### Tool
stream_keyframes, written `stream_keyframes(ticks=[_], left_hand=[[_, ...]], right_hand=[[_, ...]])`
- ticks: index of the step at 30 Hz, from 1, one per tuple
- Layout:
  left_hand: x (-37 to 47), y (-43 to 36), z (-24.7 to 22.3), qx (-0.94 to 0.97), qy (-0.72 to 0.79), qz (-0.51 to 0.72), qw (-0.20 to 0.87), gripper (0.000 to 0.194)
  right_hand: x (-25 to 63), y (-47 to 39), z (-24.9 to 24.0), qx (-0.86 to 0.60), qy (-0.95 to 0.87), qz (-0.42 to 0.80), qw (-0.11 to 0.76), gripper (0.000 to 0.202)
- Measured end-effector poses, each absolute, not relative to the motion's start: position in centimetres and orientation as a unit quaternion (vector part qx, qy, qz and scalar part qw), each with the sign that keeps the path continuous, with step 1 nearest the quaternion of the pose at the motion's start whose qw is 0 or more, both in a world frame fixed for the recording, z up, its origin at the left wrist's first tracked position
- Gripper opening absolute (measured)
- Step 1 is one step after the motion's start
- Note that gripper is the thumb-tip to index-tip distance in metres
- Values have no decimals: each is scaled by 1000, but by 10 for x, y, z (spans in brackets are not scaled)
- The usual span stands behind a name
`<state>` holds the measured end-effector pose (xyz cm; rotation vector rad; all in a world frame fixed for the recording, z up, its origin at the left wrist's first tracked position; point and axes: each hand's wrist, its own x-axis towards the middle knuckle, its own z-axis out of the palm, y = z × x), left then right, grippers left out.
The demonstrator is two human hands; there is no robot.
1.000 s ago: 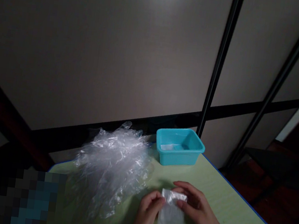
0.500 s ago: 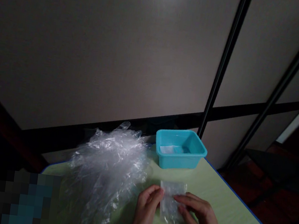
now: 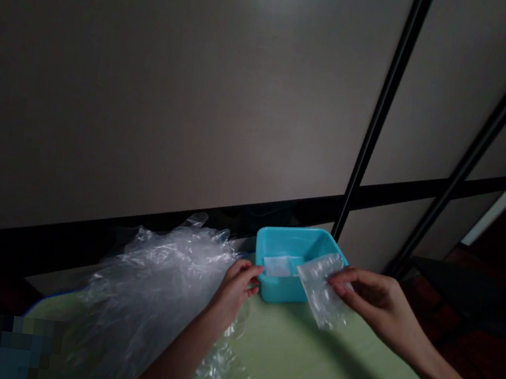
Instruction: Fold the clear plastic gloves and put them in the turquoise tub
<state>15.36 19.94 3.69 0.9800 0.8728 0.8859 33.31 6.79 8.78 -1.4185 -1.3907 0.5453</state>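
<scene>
My right hand [image 3: 375, 300] pinches a small folded piece of clear plastic [image 3: 323, 285] and holds it in the air just in front of the right side of a turquoise tub [image 3: 292, 267]. A similar folded plastic piece [image 3: 277, 266] lies inside the tub. My left hand [image 3: 236, 286] reaches to the right edge of a big heap of crumpled clear plastic [image 3: 147, 299], its fingers curled near the tub's left rim. Whether they pinch any plastic I cannot tell.
The green table [image 3: 304, 374] with a blue edge carries the heap at left and the tub at the back. Behind it stands a grey panelled wall with black frames [image 3: 376, 125]. A dark chair [image 3: 467, 283] and floor lie to the right.
My right hand lifted the folded plastic off the table and carried it up toward the tub. My left hand let go of it and moved to the plastic heap. The view shifted.
</scene>
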Motion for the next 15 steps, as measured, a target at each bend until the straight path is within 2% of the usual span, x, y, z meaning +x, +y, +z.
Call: stream_keyframes(ticks=[9, 12, 15], left_hand=[[143, 188, 46, 467, 351, 349, 732, 16], [135, 177, 49, 474, 338, 343, 737, 12], [125, 164, 52, 478, 322, 327, 749, 14]], right_hand=[[364, 115, 115, -556, -605, 255, 509, 16], [366, 121, 119, -555, -653, 250, 450, 12], [362, 124, 123, -540, -734, 231, 340, 12]])
